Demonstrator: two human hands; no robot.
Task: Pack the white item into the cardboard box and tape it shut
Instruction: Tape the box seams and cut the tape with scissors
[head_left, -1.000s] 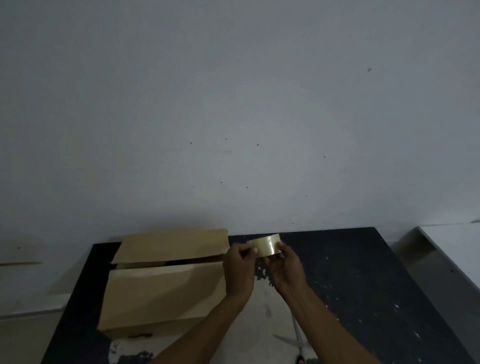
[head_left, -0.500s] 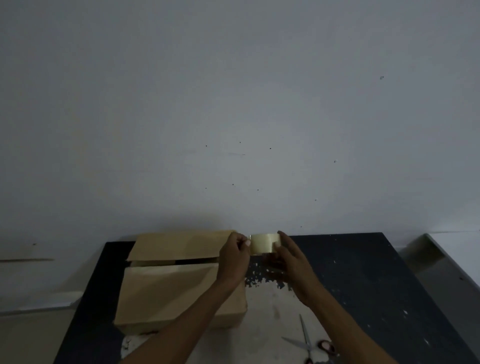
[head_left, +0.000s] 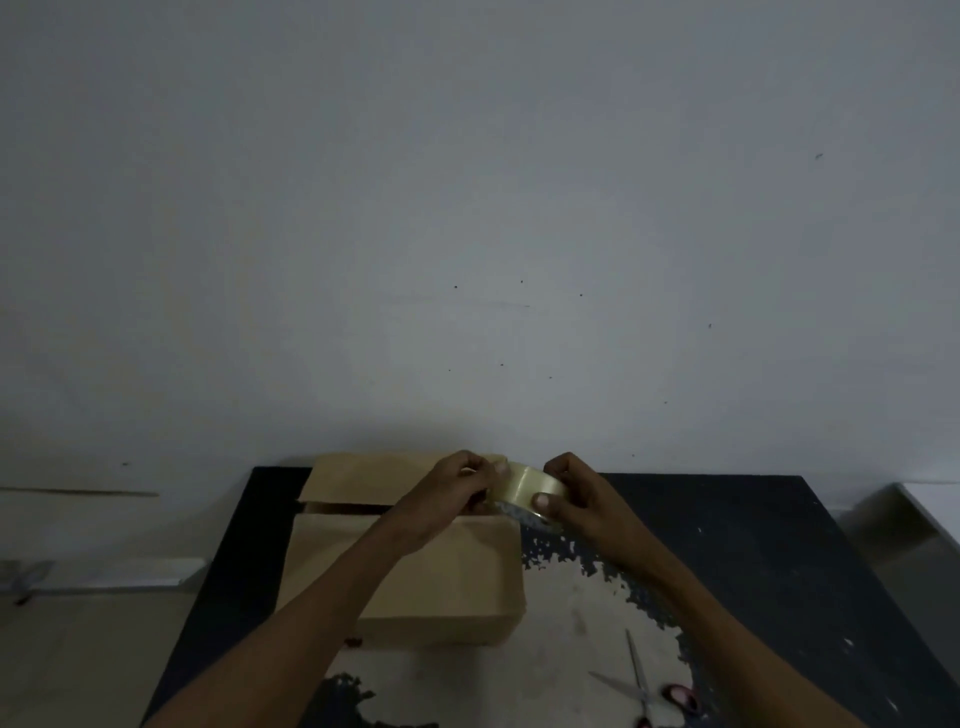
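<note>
holding the tape (head view): the left hand (head_left: 457, 488) and right hand (head_left: 576, 493) carry the tape roll (head_left: 524, 486) between them, above the far right corner of the cardboard box (head_left: 415, 577).
left fingers (head_left: 483, 475): curled, pinching at the roll's left edge, apparently at the loose end; whether a strip is lifted is too small to tell.
right fingers (head_left: 540, 501): wrapped round the roll's right side, thumb on its near rim.
box: sits on the desk (head_left: 753, 545) with the far flap (head_left: 374, 483) and near flap (head_left: 405, 561) folded down; a dark slit shows between them at the left, and no tape shows on the cardboard.
white item: not in view; probably under the flaps, though this cannot be confirmed.
scissors (head_left: 644, 686): lying on the desk at the near right, well apart from the box, untouched.
done, as judged: packing and folding the flaps.
left, as judged: free a strip, lay it along the seam, cut it, press it down.
</note>
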